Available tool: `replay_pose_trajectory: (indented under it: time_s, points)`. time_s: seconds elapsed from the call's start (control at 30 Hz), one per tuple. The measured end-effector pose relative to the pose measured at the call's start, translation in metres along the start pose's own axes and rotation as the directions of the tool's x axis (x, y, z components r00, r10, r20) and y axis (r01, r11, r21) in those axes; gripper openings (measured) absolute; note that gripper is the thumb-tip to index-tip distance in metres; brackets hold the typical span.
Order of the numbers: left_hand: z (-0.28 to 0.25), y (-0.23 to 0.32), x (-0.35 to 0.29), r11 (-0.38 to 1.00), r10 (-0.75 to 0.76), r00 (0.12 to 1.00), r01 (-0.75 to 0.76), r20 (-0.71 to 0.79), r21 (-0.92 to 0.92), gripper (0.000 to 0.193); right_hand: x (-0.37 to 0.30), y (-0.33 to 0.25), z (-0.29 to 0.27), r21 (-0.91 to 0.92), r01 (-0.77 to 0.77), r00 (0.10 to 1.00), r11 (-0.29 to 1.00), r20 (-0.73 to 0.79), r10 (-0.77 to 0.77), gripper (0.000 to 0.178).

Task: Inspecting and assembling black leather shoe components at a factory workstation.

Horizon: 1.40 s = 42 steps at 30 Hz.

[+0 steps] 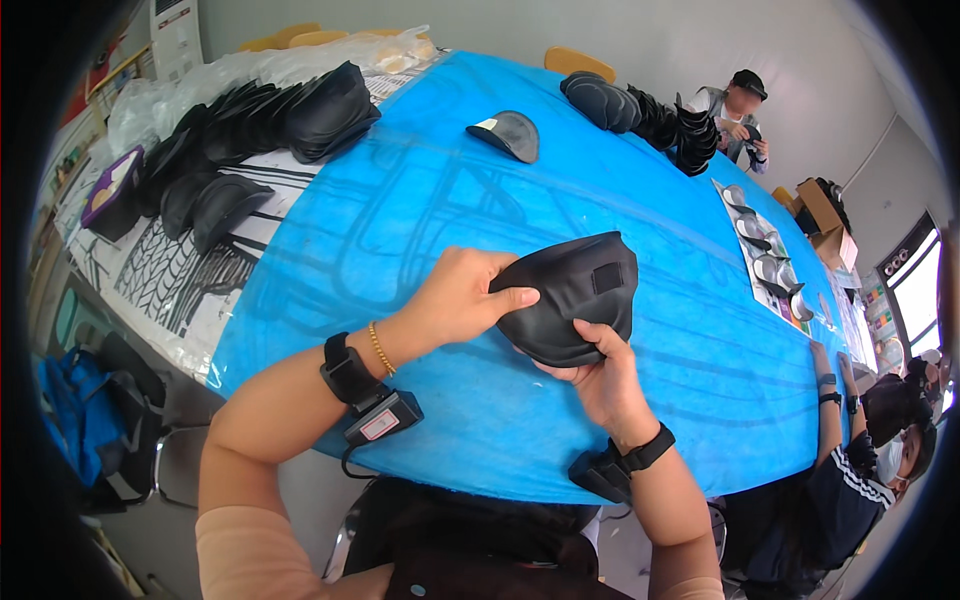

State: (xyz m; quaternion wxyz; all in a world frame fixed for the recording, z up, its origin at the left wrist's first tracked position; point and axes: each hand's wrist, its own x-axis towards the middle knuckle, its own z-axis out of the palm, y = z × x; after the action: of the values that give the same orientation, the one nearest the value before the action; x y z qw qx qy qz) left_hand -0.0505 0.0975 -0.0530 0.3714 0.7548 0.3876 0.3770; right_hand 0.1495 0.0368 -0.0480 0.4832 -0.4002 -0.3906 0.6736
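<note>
Both my hands hold one black, soft-looking curved piece (560,300) above the blue-covered table. It is shaped like a shallow cup, with a small dark rectangular patch near its upper right edge. My left hand (465,290) grips its left side, the thumb lying on the face and the other fingers mostly hidden. From below, my right hand (605,380) pinches the lower edge, its thumb on the near face and its fingers behind. On the table beyond my hands lies a single dark curved piece (513,134) with a pale patch at one end.
Stacks of similar black pieces (335,110) stand at the far left, near a purple-rimmed box (112,195). More stacked pieces (655,118) lie at the far side. Pale-lined pieces (757,236) rest on a sheet at right. One person (745,115) sits opposite, another (840,490) at right.
</note>
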Motion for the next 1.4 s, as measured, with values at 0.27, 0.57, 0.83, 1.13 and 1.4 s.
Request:
replay_pose_trajectory:
  time_s: [0.27,0.57,0.83,1.13,1.4]
  points:
    - [-0.008,0.004,0.001,0.888,0.389,0.921,-0.381,0.022,0.258,0.031,-0.003,-0.01,0.002,0.078,-0.059,0.998,0.995,0.034,0.057,0.056]
    - [-0.029,0.008,0.0,0.905,0.122,0.934,0.035,0.337,-0.424,0.041,0.0,-0.014,-0.003,0.087,-0.081,0.989,0.993,0.131,0.069,0.054]
    - [0.008,-0.003,0.002,0.868,0.014,0.998,0.015,0.054,-0.496,0.061,0.001,-0.003,0.006,0.181,-0.059,0.985,0.982,0.172,0.027,0.05]
    - [0.024,0.006,-0.006,0.992,-0.004,0.955,-0.035,-0.298,-0.125,0.071,-0.007,0.021,0.006,-0.015,-0.017,0.996,1.0,0.092,0.018,0.043]
    - [0.019,0.002,-0.003,0.98,0.155,0.931,-0.187,-0.332,-0.068,0.038,-0.009,0.011,0.012,0.014,0.039,0.969,0.999,0.245,-0.041,0.051]
